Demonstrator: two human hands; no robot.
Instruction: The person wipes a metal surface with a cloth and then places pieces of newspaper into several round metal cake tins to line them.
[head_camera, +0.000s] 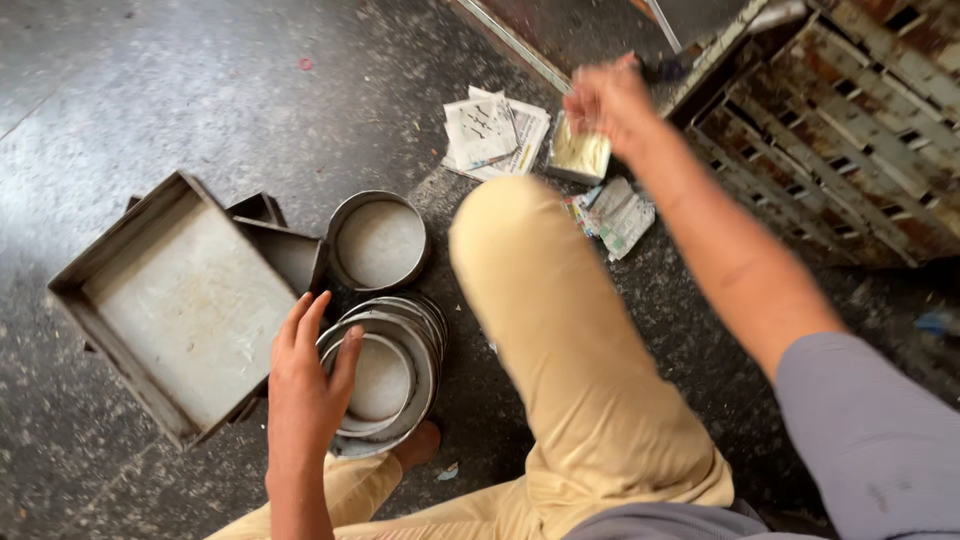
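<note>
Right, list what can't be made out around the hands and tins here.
Head view:
- Right hand: motion-blurred; its grip unclear.
- Yellowish block: partly hidden by that hand, kind unclear.
- Stack of round tins: left hand covers one side; count unclear.
- Small square tins: mostly behind the large rectangular tray.

Soft daylight, mild floor glare; the raised right hand (607, 100) is motion-blurred.

The floor (180, 90) was dark grey, speckled with pale flecks. The square tray (185, 305) and the stacked round tins (385, 375) were dull grey metal, their bottoms whitish (as if dusted). The trousers (550, 340) were tan, the sleeve (870, 430) a muted grey-violet. The paper scraps (495, 130) were white with dark print, and the crate (850, 130) showed rust-brown under flaking cream paint.
</note>
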